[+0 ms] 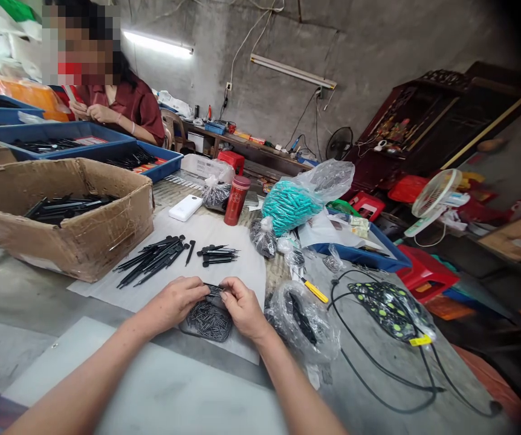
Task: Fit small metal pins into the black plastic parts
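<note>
Cardboard box (83, 241) — black parts (65, 207) inside.

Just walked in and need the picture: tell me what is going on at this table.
A person works with both bare hands over a pile of small dark pins on white paper. The left hand and right hand pinch a thin black part between them. Finished-looking black pieces lie ahead, beside a cardboard box. Another person sits across, handling something small.

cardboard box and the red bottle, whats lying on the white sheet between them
In the head view, between the cardboard box and the red bottle lie a fan of long black sticks, a smaller black bundle and a white power bank.
</note>
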`<state>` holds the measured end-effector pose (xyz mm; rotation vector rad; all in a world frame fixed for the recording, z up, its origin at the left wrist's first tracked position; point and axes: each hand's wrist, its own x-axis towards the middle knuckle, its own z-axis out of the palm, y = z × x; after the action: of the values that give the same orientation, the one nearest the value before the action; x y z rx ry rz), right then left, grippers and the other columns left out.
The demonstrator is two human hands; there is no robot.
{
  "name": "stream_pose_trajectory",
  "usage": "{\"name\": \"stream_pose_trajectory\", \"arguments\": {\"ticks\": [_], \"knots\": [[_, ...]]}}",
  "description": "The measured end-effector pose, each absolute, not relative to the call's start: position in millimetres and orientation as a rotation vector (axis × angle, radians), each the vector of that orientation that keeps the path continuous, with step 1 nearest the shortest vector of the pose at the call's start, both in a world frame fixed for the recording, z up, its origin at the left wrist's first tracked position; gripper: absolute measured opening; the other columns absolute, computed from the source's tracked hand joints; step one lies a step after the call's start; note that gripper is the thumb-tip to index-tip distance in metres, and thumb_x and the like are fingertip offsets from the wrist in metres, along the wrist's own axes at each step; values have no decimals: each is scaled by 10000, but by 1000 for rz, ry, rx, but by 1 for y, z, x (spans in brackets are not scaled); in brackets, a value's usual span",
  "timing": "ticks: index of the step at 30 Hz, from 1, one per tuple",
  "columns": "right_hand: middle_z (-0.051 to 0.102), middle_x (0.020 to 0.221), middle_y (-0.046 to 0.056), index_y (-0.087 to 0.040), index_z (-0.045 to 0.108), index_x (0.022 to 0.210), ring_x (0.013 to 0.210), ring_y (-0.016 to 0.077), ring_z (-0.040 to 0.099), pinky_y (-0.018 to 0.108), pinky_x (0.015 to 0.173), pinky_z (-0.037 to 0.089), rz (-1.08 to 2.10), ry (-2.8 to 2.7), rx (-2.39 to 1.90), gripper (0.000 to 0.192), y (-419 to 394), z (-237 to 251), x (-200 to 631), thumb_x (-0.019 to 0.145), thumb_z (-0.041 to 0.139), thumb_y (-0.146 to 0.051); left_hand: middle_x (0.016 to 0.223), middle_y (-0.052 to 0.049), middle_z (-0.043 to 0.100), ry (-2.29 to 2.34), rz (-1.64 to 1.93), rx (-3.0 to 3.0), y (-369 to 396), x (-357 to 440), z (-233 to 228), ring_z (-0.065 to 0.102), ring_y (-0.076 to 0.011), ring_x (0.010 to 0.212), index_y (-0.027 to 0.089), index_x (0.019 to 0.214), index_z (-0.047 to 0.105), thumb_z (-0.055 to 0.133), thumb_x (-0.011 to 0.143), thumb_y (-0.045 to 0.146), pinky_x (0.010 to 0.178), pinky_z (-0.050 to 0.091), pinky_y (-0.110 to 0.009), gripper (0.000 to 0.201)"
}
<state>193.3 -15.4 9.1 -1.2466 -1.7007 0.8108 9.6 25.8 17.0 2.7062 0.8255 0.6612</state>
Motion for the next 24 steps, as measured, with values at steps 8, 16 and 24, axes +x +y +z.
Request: {"name": "stream_pose_trajectory", "arguments": {"ticks": [8, 16, 24], "knots": [[542, 700, 4, -187, 541, 922, 612, 119, 475, 237, 587, 376, 702, -1756, -1204, 188, -17, 12, 191, 787, 412, -204, 750, -17, 505, 766, 702, 2581, 26, 11, 12, 500, -109, 692, 183, 912, 575, 335, 860, 166, 634, 394, -199, 246], [422, 546, -40, -165, 520, 732, 481, 86, 356, 213, 463, 297, 954, -1374, -1229, 208, -8, -4, 195, 775, 447, -355, 779, -14, 520, 829, 758, 2465, 29, 12, 8, 518, -110, 728, 183, 906, 565, 377, 850, 169, 654, 408, -204, 197], [346, 530, -53, -172, 459, 628, 507, 86, 304, 205, 464, 263, 888, -1494, -1284, 181, -12, 4, 193, 759, 442, -297, 779, -13, 532, 838, 771, 2425, 29, 12, 8, 521, -110, 734, 189, 908, 574, 381, 848, 181, 663, 415, -207, 202]]}}
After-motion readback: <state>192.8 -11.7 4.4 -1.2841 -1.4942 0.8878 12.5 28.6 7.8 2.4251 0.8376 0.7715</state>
